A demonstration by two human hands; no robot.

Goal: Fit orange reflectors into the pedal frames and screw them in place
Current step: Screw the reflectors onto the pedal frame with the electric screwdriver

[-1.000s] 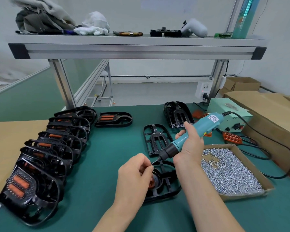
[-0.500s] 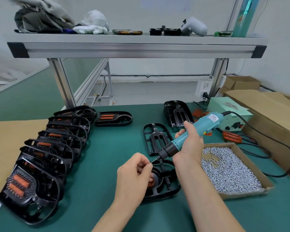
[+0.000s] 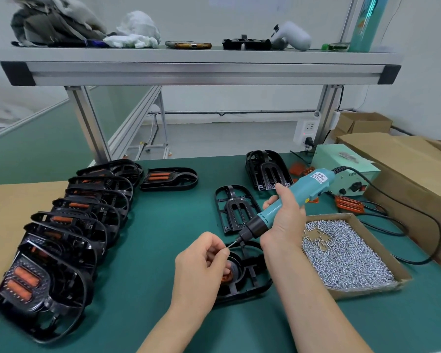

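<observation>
The pedal frame [image 3: 250,278] being worked lies flat on the bench [image 3: 163,250] under both hands, with an orange reflector [image 3: 226,277] showing inside it, partly hidden by the left hand [image 3: 201,266]. That hand's fingers are curled, and its thumb and forefinger pinch what looks like a small screw [image 3: 229,247] at the bit tip of the electric screwdriver [image 3: 298,197]. The right hand [image 3: 285,220] is wrapped round the driver's teal barrel, which tilts down to the left. The frame looks like light, stiff moulded plastic that would likely skate under driver pressure, so I would pin it by its outer rim, clear of the bit. The reflector seems thin and brittle and is best seated by its edges. The screw is tiny and slippery. Just right of the frame sits the cardboard box [image 3: 362,293] of screws. 2 empty frames [image 3: 236,208] lie beyond, and a row of finished pedals [image 3: 69,225] stands at left. The driver's black cable [image 3: 418,217] loops behind the box and could snag
</observation>
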